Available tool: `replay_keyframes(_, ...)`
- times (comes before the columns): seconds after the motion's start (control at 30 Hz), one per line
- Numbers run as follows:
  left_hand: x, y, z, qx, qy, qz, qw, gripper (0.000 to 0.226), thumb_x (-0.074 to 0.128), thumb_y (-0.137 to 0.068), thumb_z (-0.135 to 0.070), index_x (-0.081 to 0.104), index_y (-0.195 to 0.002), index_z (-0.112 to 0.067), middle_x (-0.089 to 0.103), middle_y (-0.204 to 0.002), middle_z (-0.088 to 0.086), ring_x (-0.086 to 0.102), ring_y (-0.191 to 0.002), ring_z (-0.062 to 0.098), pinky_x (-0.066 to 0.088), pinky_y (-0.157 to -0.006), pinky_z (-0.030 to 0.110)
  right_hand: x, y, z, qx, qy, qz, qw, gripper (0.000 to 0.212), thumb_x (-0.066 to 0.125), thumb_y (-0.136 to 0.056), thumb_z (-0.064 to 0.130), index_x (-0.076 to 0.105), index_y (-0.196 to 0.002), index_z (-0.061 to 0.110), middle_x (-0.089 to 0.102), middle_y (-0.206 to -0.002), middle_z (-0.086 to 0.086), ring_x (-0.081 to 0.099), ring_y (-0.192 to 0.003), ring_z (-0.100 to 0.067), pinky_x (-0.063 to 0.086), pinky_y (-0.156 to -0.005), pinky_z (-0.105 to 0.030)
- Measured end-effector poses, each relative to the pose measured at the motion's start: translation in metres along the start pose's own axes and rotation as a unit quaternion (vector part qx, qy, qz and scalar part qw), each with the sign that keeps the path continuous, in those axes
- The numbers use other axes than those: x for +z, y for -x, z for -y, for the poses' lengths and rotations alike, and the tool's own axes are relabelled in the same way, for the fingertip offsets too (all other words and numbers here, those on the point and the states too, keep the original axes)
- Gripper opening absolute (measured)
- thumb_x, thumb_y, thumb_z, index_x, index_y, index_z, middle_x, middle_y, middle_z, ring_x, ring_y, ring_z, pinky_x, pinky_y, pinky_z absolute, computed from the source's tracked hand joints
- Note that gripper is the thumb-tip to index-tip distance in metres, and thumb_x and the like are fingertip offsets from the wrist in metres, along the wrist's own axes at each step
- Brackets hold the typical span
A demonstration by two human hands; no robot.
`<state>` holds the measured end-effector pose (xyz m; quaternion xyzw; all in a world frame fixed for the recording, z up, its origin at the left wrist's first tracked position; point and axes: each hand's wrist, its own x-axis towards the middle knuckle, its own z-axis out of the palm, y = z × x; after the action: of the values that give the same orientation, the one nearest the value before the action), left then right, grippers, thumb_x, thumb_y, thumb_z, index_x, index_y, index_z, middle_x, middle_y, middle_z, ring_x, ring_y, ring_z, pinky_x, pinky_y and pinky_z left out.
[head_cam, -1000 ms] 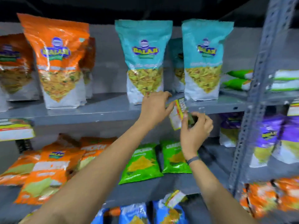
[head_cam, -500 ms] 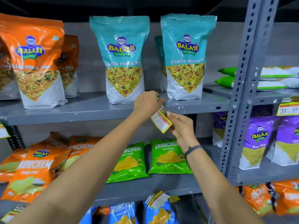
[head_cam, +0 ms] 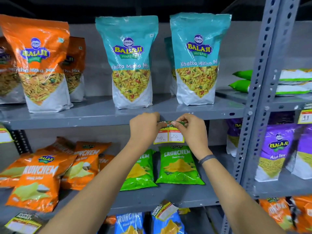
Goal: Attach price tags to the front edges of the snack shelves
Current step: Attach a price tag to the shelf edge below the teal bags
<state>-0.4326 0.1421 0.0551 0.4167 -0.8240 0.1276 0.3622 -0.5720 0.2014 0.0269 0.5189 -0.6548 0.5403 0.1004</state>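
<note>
Since 0.5 s earlier, the price tag (head_cam: 168, 134) was squared to the shelf edge (head_cam: 101, 119), left hand (head_cam: 145, 127) at 9 o'clock and right hand (head_cam: 192, 129) at 3 o'clock pinching its top strip, ready for fixing.

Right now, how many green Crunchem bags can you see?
2. One green bag lies on the middle shelf below the price tag; the other is just left, partly behind the left forearm. More may be hidden.

Grey wall (head_cam: 94, 68) behind, perforated steel upright (head_cam: 263, 68)
</note>
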Motion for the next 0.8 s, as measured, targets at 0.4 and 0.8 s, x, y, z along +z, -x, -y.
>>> replay_keyframes(0.4,-0.002,-0.009,-0.007,-0.028,0.052,-0.048,0.997,0.034,0.058,-0.084,-0.05,0.048,-0.07,-0.02,0.069,-0.079,0.008,0.063,-0.079,0.033,0.028,-0.053,0.028,-0.007,-0.013,0.001,0.007,-0.071,-0.037,0.997,0.019,0.072,-0.081,0.032,0.065,-0.074,0.017,0.066,-0.069,0.0,0.054,-0.059,-0.011,0.045,-0.062,-0.028)
replay_keyframes(0.8,0.003,-0.009,-0.017,-0.134,0.044,-0.062,0.988,0.049,0.058,-0.075,-0.062,0.045,-0.06,-0.017,0.066,-0.071,0.009,0.062,-0.07,0.033,0.02,-0.047,0.023,0.0,-0.009,-0.005,-0.02,-0.085,-0.093,0.992,0.021,0.074,-0.079,0.032,0.062,-0.079,0.015,0.049,-0.056,0.017,0.047,-0.05,0.001,0.04,-0.057,-0.024)
